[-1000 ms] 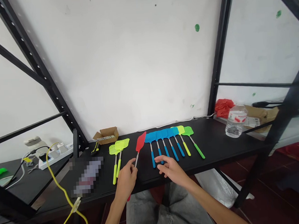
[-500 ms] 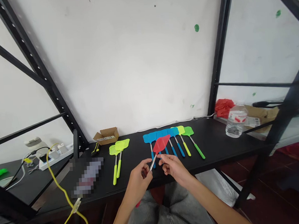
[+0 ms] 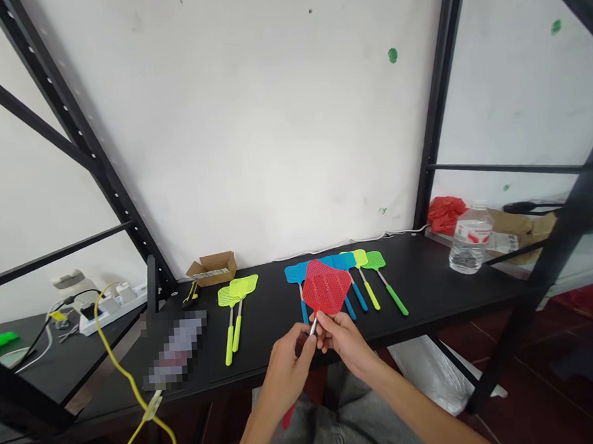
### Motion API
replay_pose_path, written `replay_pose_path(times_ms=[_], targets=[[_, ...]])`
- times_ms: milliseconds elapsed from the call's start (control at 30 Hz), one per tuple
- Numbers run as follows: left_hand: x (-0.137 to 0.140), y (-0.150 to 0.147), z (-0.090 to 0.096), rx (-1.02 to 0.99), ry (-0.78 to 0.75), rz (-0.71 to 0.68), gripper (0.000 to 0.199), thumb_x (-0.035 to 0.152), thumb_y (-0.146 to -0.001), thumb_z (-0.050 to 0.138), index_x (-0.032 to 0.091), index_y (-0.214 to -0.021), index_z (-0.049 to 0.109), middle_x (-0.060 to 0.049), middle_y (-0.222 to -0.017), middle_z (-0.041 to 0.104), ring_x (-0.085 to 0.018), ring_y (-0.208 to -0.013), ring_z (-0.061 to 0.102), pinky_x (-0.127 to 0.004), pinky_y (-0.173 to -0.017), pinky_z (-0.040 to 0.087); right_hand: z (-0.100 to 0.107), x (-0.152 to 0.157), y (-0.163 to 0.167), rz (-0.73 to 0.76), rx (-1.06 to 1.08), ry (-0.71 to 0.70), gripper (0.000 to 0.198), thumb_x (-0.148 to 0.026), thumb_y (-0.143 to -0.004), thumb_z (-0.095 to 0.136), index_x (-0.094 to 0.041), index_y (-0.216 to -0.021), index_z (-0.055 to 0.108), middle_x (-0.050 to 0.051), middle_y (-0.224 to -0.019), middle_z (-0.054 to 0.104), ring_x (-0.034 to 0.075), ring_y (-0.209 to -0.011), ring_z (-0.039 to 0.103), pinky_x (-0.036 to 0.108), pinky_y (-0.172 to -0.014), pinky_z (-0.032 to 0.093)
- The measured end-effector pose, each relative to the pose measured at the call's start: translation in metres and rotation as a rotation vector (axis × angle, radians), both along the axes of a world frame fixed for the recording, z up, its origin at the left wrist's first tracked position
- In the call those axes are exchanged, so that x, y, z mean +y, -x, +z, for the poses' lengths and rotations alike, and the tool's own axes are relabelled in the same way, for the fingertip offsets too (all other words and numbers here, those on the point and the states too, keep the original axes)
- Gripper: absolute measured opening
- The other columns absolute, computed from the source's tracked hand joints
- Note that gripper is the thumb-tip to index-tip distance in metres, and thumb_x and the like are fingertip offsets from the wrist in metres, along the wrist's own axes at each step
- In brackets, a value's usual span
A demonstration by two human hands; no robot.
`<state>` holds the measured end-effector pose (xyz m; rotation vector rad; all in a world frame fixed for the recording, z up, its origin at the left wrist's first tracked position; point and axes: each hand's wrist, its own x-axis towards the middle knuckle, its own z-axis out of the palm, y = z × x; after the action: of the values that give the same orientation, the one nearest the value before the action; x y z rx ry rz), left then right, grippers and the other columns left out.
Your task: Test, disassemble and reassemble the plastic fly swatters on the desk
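Note:
A red fly swatter (image 3: 326, 288) is held up over the front edge of the black shelf, its mesh head facing me. My left hand (image 3: 290, 363) is closed around its metal shaft, and the red handle end shows below that wrist. The fingers of my right hand (image 3: 346, 340) pinch the swatter where the head meets the shaft. Behind it lie several blue fly swatters (image 3: 346, 262), partly hidden by the red head. Beside them on the right are a yellow swatter (image 3: 368, 288) and a green swatter (image 3: 392, 295). Two yellow-green swatters (image 3: 236, 324) lie overlapping on the left.
The black shelf (image 3: 271, 303) holds a small open cardboard box (image 3: 212, 269), a black-and-yellow cutter (image 3: 191, 295) and a pixelated item (image 3: 179, 351). A yellow cable (image 3: 120, 370) hangs at left near a power strip (image 3: 115, 311). A water bottle (image 3: 470, 241) stands right, by black metal posts.
The red swatter's head has turned from edge-on to facing me. My right hand has moved onto the neck of the swatter, and my left hand has shifted slightly right.

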<state>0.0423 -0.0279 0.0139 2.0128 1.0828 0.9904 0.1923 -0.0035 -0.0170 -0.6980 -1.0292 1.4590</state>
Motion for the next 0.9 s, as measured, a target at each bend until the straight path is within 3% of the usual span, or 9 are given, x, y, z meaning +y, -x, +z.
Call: replay_pose_path(times_ms=[267, 433, 900], targets=[[-0.0049, -0.0043, 0.0010, -0.034, 0.046, 0.002, 0.034, 0.042, -0.097, 0.040, 0.018, -0.080, 0.058, -0.001, -0.068, 0.062, -0.012, -0.057, 0.050, -0.021, -0.053, 0.034, -0.0008, -0.0065, 0.0024, -0.044, -0.078, -0.025, 0.035, -0.049, -0.076, 0.072, -0.016, -0.076, 0.060, -0.002, -0.060, 0.054, 0.009, -0.051, 0.050, 0.022, -0.048, 0.042], [-0.0035, -0.0027, -0.0030, 0.014, 0.051, 0.039, 0.037, 0.043, -0.096, 0.042, 0.018, -0.073, 0.056, 0.004, -0.052, 0.051, -0.011, -0.048, 0.046, -0.021, -0.051, 0.033, 0.0011, -0.0069, 0.0020, -0.035, -0.174, -0.046, 0.038, -0.053, -0.076, 0.070, -0.016, -0.076, 0.061, -0.002, -0.060, 0.055, 0.011, -0.052, 0.052, 0.024, -0.048, 0.042], [-0.0013, -0.0032, -0.0067, -0.014, 0.051, 0.054, 0.035, 0.045, -0.096, 0.040, 0.018, -0.078, 0.055, 0.004, -0.054, 0.049, -0.011, -0.050, 0.043, -0.021, -0.050, 0.031, 0.0064, -0.0054, -0.0040, 0.004, -0.180, -0.124, 0.035, -0.050, -0.076, 0.071, -0.015, -0.075, 0.061, 0.000, -0.067, 0.057, 0.012, -0.059, 0.054, 0.025, -0.055, 0.044]])
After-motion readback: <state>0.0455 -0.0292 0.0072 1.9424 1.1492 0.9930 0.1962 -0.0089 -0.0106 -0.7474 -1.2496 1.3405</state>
